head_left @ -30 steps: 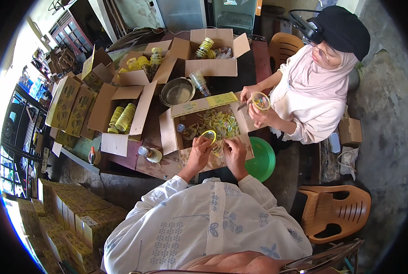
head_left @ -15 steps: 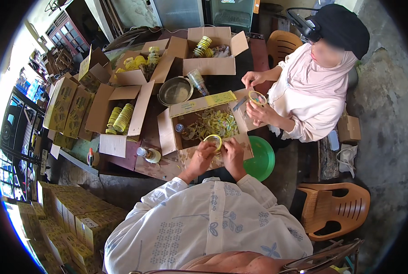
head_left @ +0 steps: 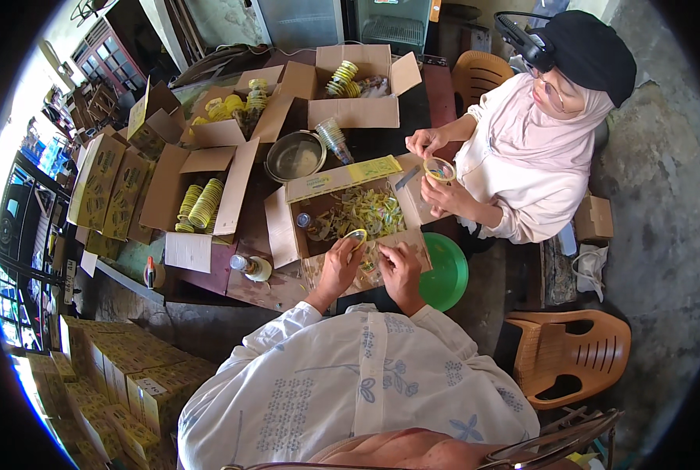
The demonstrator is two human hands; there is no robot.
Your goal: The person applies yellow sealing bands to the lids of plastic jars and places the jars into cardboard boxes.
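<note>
My left hand [head_left: 339, 268] is closed on a clear plastic cup [head_left: 358, 235] with a yellow rim, tilted over the near edge of a cardboard box [head_left: 325, 185]. Just right of the cup is my right hand [head_left: 401, 272], its fingers curled in a pinch; whatever they hold is too small to make out. Behind both hands, a heap of yellow strips and scraps [head_left: 375, 211] fills much of the box. A small jar [head_left: 304, 221] stands at the box's left inner side.
Across the table's right corner, a person [head_left: 514, 157] holds a similar yellow-rimmed cup [head_left: 439, 170]. A metal bowl [head_left: 296, 156], stacked clear cups [head_left: 333, 139] and a box of yellow-rimmed stacks [head_left: 158, 188] lie beyond. A bottle [head_left: 251, 268] is left; a green basin [head_left: 446, 274] sits right.
My right hand has come off the cup's rim and moved slightly down. The cup has tipped in my left hand, its rim now seen more edge-on.
</note>
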